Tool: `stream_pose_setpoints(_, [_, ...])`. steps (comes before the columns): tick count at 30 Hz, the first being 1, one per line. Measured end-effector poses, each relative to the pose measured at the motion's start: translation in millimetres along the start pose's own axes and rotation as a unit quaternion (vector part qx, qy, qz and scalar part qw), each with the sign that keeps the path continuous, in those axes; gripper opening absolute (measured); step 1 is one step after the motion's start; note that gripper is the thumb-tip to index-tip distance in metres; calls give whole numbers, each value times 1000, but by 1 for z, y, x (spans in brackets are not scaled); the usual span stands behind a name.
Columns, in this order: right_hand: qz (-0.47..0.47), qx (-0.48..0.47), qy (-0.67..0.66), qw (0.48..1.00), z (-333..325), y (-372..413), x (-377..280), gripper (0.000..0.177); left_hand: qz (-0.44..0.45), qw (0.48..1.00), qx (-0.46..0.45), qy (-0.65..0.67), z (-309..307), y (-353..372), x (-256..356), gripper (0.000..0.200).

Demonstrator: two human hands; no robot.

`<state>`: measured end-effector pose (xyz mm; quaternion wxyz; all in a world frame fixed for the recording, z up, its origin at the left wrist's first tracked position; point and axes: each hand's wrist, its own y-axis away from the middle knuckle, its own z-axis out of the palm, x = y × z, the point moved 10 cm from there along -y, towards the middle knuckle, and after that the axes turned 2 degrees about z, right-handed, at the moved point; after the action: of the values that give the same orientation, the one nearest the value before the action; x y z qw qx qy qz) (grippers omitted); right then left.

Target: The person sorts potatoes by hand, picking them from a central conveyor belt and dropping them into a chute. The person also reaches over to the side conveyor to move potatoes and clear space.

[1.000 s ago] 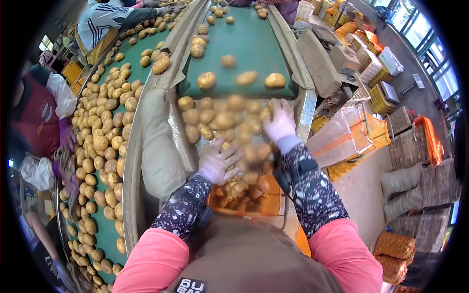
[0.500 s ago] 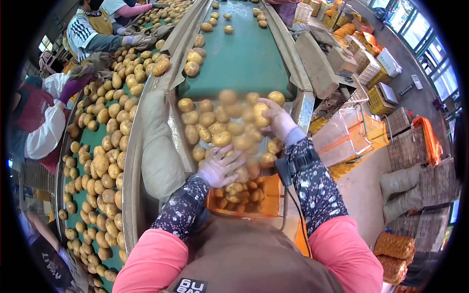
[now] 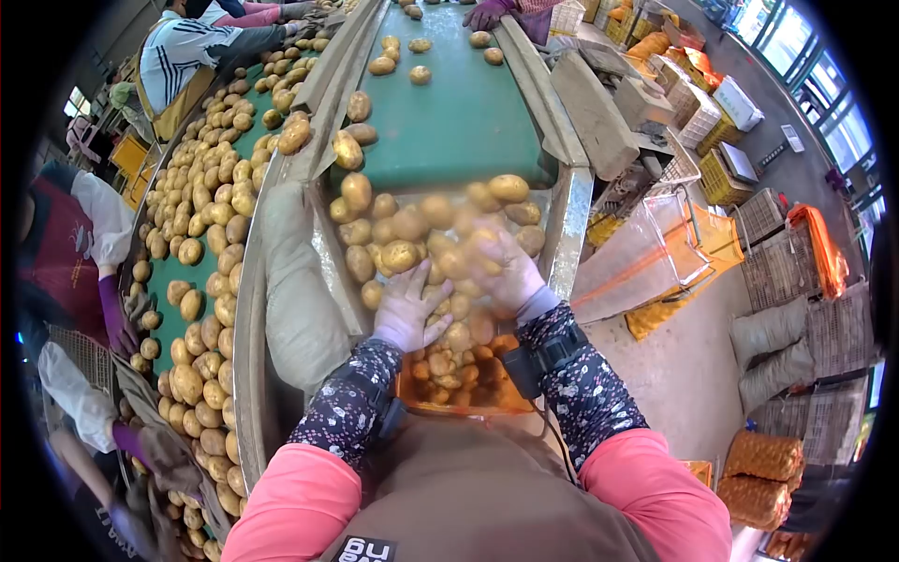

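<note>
My left hand [image 3: 410, 307], gloved, rests with spread fingers on potatoes at the lower end of the metal chute [image 3: 568, 220]. A yellowish potato [image 3: 400, 255] lies just beyond its fingertips. Across from it, my right hand [image 3: 513, 273] is over the right side of the pile, its fingers smeared by blur among the potatoes, so I cannot tell whether one is gripped. A large potato [image 3: 508, 188] lies above that hand. Below my hands, an orange mesh bag [image 3: 487, 401] hangs at the chute's mouth with potatoes inside.
A green conveyor belt [image 3: 459, 112] carries scattered potatoes towards the chute. Left of it runs another belt [image 3: 173, 272] heaped with potatoes, with co-workers [image 3: 70, 253] alongside. A grey padded roll [image 3: 300, 290] lines the chute's left side. Framed mesh bags [image 3: 646, 262] and crates [image 3: 824, 337] stand at right.
My right hand has moved down and is no longer visibly on a potato at the upper right. More potatoes have come down the belt. A co-worker's purple-gloved hand has appeared at its far end.
</note>
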<state>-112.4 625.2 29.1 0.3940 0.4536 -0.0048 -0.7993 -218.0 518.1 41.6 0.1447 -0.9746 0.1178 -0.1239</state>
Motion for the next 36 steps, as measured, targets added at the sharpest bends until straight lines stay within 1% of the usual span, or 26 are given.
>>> stream_pose_setpoints(1, [21, 53, 3, 998, -4, 3, 4, 60, 16, 1000, -8, 12, 0, 0, 3, 55])
stream_pose_setpoints(2, [-36, 38, -7, 999, -17, -21, 17, 61, 31, 999, -15, 25, 0, 0, 5, 54])
stream_pose_setpoints(4, [-97, 85, 56, 990, 13, -16, 1, 66, 63, 996, -19, 54, 0, 2, 13, 51])
stream_pose_setpoints(5, [-120, 76, 94, 985, 45, -8, -11, 68, 64, 995, -67, 33, 10, 3, 13, 50])
stream_pose_setpoints(6, [-133, 20, 118, 984, 82, 2, -18, 70, 63, 991, -114, 10, 20, 5, 12, 49])
stream_pose_setpoints(7, [-152, -85, 149, 973, 121, 17, -22, 71, 62, 985, -163, -11, 32, 11, 12, 49])
stream_pose_setpoints(8, [-170, -188, 172, 952, 158, 37, -24, 71, -13, 971, -226, 71, 45, 18, 0, 49])
stream_pose_setpoints(9, [-267, -136, 292, 908, 154, 35, -40, 70, 20, 980, -188, 55, 38, 15, 6, 49])
stream_pose_setpoints(10, [-357, -80, 406, 837, 148, 26, -57, 69, 53, 987, -148, 37, 31, 13, 12, 49])
stream_pose_setpoints(11, [-437, -23, 509, 741, 143, 15, -72, 68, 86, 991, -105, 19, 22, 9, 19, 49])
stream_pose_setpoints(12, [-421, 70, 566, 705, 106, -15, -85, 65, 112, 993, -35, 8, 13, 10, 24, 51])
stream_pose_setpoints(13, [-398, 162, 616, 660, 69, -35, -99, 62, 115, 993, -30, 8, 13, 12, 25, 51])
stream_pose_setpoints(15, [-271, 316, 728, 545, 29, -40, -119, 59, 122, 992, -22, 7, 10, 14, 26, 49])
stream_pose_setpoints(16, [-235, 300, 733, 564, 17, -46, -119, 58, 108, 991, -71, 16, 19, 15, 22, 52])
stream_pose_setpoints(18, [-159, 268, 739, 598, -1, -54, -112, 54, 118, 992, -41, 12, 14, 16, 25, 49])
stream_pose_setpoints(21, [-120, 238, 760, 593, -4, -63, -98, 51, 126, 992, -18, 12, 10, 15, 25, 49])
stream_pose_setpoints(22, [-162, 222, 766, 582, -6, -68, -90, 48, 128, 992, -14, 14, 10, 14, 25, 49])
stream_pose_setpoints(23, [-140, 164, 635, 742, -12, -75, -73, 46, 132, 991, -2, 27, 9, 15, 24, 51])
stream_pose_setpoints(24, [-112, 98, 474, 868, -13, -82, -54, 44, 135, 990, 10, 41, 10, 15, 22, 53])
stream_pose_setpoints(25, [-79, 27, 291, 953, -10, -87, -36, 42, 137, 989, 21, 55, 11, 16, 20, 54])
stream_pose_setpoints(26, [-12, 17, 138, 990, -2, -77, -27, 37, 121, 992, 22, 40, 14, 16, 15, 55])
stream_pose_setpoints(29, [40, -69, -116, 990, 33, -43, -19, 38, 61, 998, 31, -11, 20, 21, 4, 60])
stream_pose_setpoints(30, [58, 7, -132, 990, 40, -26, -20, 39, 36, 998, 40, -33, 19, 21, 0, 63])
stream_pose_setpoints(32, [81, -84, -167, 979, 48, -21, -11, 41, -10, 997, 54, -59, 15, 19, -7, 74])
stream_pose_setpoints(33, [92, -131, -184, 970, 54, -19, -9, 42, -30, 995, 78, -62, 10, 18, -10, 75])
stream_pose_setpoints(36, [46, -77, -83, 992, 49, -14, -14, 44, -104, 983, 141, -60, -4, 17, -24, 75])
